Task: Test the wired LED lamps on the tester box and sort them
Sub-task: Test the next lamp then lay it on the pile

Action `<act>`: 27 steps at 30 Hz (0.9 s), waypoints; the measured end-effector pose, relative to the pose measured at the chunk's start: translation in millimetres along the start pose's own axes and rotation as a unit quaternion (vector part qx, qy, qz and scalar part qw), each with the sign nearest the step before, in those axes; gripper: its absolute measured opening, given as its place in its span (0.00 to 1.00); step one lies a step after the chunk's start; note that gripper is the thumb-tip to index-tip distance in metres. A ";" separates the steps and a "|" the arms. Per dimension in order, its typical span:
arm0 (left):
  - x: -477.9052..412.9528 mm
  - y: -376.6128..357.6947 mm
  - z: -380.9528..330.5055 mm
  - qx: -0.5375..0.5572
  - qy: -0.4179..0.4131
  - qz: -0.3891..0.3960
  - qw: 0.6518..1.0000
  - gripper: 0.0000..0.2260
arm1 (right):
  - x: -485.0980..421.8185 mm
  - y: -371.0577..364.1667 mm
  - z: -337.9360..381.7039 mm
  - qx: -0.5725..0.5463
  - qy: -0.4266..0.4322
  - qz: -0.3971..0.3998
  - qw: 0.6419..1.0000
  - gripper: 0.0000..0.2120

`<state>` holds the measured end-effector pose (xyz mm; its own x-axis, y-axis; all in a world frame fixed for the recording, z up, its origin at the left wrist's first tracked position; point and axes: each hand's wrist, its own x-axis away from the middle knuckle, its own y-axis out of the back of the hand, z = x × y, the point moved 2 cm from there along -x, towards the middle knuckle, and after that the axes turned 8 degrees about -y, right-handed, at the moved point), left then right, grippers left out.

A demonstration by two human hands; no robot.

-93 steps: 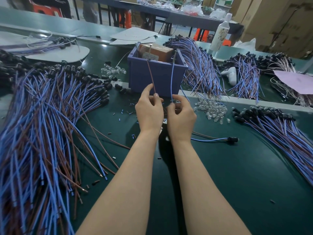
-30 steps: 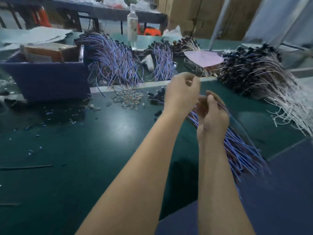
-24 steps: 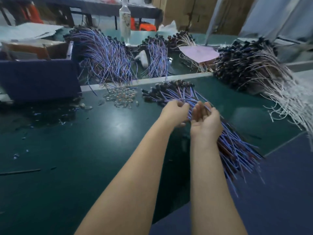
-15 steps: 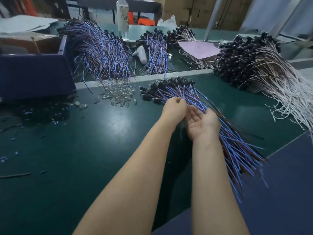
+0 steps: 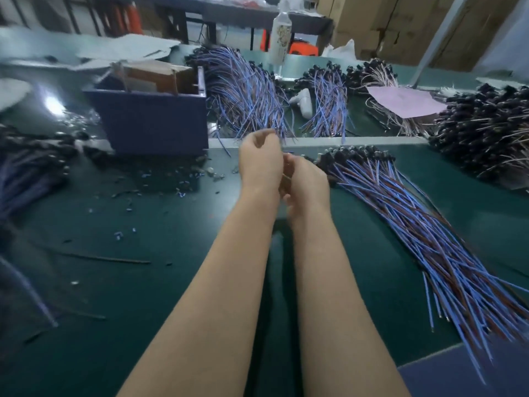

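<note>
Lamps [image 5: 400,213] heaped just beside right hand [image 5: 307,181], another heap [image 5: 25,167] left of box [image 5: 151,121]; looks mid-sort, many seemingly untested; left hand [image 5: 259,161] and right hand curled, touching, before box, cannot tell whether pinching a lamp.

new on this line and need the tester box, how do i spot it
On the green table, look beyond and left of the left hand. The tester box is dark blue and open-topped, with brown cardboard inside: the only box among heaps of blue and brown wires.
</note>
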<state>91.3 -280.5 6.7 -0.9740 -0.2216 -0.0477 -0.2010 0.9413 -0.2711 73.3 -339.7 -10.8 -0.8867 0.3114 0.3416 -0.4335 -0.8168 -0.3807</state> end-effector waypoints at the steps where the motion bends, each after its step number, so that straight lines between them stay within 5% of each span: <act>1: -3.8 17.5 -10.3 0.006 -0.026 -0.032 0.999 0.07 | 3.2 -16.9 -6.8 0.023 0.008 0.024 0.999 0.08; 7: -20.0 147.0 -59.5 0.047 -0.120 -0.234 0.964 0.07 | 37.0 -125.5 -69.4 0.260 0.086 0.160 0.948 0.08; 12: -23.6 230.1 -77.2 0.052 -0.132 -0.361 0.922 0.07 | 65.2 -195.8 -129.7 0.467 0.140 0.307 0.817 0.07; 15: -22.7 257.9 -82.0 0.076 -0.138 -0.409 0.899 0.08 | 71.0 -220.6 -155.3 0.592 0.247 0.288 0.711 0.07; 18: -21.2 271.0 -82.5 0.098 -0.122 -0.437 0.886 0.09 | 71.2 -230.4 -169.1 0.664 0.274 0.255 0.647 0.16; 27: -26.9 279.8 -76.7 0.137 -0.109 -0.444 0.879 0.09 | 65.2 -223.1 -159.5 0.706 0.295 0.189 0.615 0.11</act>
<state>53.2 8.4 5.9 -0.3960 -0.9097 0.1255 -0.8101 0.2817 -0.5142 86.6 -59.7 -40.7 -0.9658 -0.2489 -0.0730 0.0231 -0.3629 0.9315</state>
